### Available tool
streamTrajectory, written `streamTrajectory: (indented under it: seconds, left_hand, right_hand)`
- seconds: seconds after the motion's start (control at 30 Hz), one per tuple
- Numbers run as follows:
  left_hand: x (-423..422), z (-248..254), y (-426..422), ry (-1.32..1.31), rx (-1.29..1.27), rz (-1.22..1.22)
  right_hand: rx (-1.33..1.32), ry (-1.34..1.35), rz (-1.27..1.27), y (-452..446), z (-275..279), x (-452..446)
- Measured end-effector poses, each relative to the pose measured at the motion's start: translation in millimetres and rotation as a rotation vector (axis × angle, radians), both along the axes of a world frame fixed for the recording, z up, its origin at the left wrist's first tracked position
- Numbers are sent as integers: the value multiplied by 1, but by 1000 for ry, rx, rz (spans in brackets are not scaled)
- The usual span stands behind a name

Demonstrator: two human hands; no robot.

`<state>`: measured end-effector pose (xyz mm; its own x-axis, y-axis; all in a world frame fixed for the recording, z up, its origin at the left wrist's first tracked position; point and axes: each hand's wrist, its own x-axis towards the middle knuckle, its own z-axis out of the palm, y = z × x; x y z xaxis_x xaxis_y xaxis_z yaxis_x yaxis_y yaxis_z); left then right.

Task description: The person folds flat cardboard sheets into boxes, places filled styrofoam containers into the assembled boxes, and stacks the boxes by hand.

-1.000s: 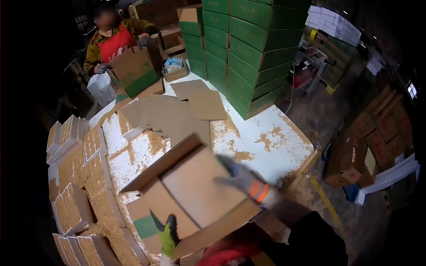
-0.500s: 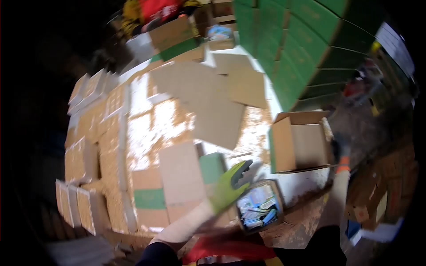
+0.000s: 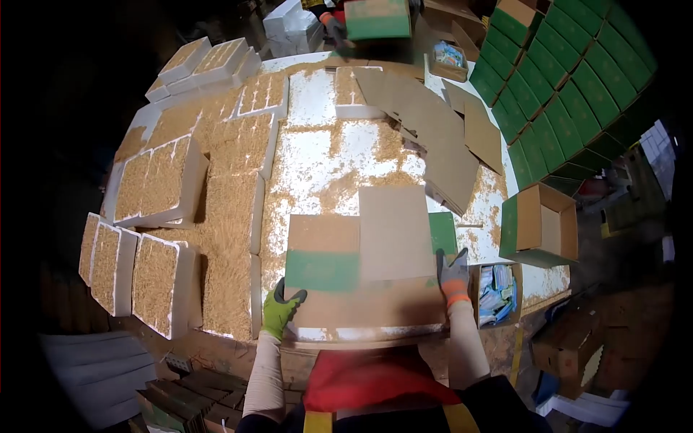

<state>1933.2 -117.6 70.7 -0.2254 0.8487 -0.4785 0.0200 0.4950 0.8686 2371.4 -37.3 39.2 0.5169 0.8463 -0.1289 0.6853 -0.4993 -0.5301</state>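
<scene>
In the head view a cardboard box [image 3: 325, 303], brown with a green band, lies in front of me at the table's near edge. A plain cardboard sheet [image 3: 393, 231] covers part of its top. My left hand [image 3: 280, 309], in a green and grey glove, grips the box's left side, thumb apart from the fingers. My right hand [image 3: 453, 278], in a grey glove with an orange cuff, holds its right side. The fingertips on the far sides are partly hidden. Right of that hand stands a small open box of colourful packets [image 3: 497, 292].
An open, green-sided carton [image 3: 538, 224] stands at right. White trays of brown granular material [image 3: 155, 180] fill the left. Flat cardboard [image 3: 451, 159] lies behind. Green boxes [image 3: 570, 86] are stacked at back right. Across the table, another person's gloved hand [image 3: 333, 27] is near a green-banded box [image 3: 377, 20].
My left hand has moved left from above the packet box to the cardboard box's left side. My right hand has come in from the far right to its right side. The view has shifted.
</scene>
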Motion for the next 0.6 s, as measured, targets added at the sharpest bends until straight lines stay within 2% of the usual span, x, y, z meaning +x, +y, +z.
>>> streamTrajectory:
  seconds: [0.07,0.13,0.17,0.2,0.27,0.3,0.37,0.4,0.43,0.5,0.53,0.6]
  left_hand:
    - [-8,-5,-1,-3,-66,-11]
    - [-15,-9,-23,212,12,-13]
    - [-24,-5,-38,272,-68,-41]
    - [-37,-26,-51,270,-73,-33]
    - [-68,-85,-89,513,112,-24]
    - [-64,-60,-89,365,54,-19]
    - [-54,-3,-87,91,-82,16]
    - [-45,4,-95,28,-65,40]
    - [-36,13,-102,-35,-49,63]
    - [-28,12,-127,827,338,-287]
    - [-29,36,-121,836,346,-291]
    - [-28,122,-104,797,407,-551]
  right_hand:
    - [-23,-60,-33,7,13,-6]
    - [-150,46,58,-3,33,-20]
    - [-172,54,63,-14,28,-28]
    - [-112,-25,104,-26,-3,-27]
    - [-99,179,175,-41,41,-50]
    - [29,497,89,-48,24,-35]
    - [70,355,175,-89,-72,21]
    - [91,280,214,-109,-116,48]
    - [-42,106,219,-114,-78,23]
    - [-325,-245,260,-120,22,-39]
    - [-209,-208,274,-112,25,-28]
    - [-288,-156,441,-74,123,-43]
